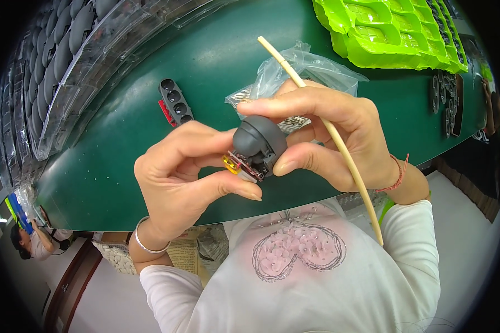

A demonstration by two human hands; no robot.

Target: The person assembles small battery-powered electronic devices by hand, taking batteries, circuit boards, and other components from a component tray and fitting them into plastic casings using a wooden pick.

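Over the near edge of the table I hold a rounded dark grey plastic housing (256,137). A small circuit board (243,166) with a yellow part sits at its open lower side. My left hand (169,172) is closed, its thumb and forefinger pinching the board's side of the assembly. My right hand (344,125) grips the housing from the other side between thumb and fingers. A thin pale wooden stick (339,136) is also tucked in the right hand, slanting down toward my sleeve. Behind that hand lies a clear plastic bag (316,67) with thin metal pieces.
A grey piece with round black lenses (175,100) lies beside a red part (166,113) on the green table (111,166). Clear trays of dark grey housings (72,39) stand at left, bright green trays (383,28) at far right. Another person (39,244) is at lower left.
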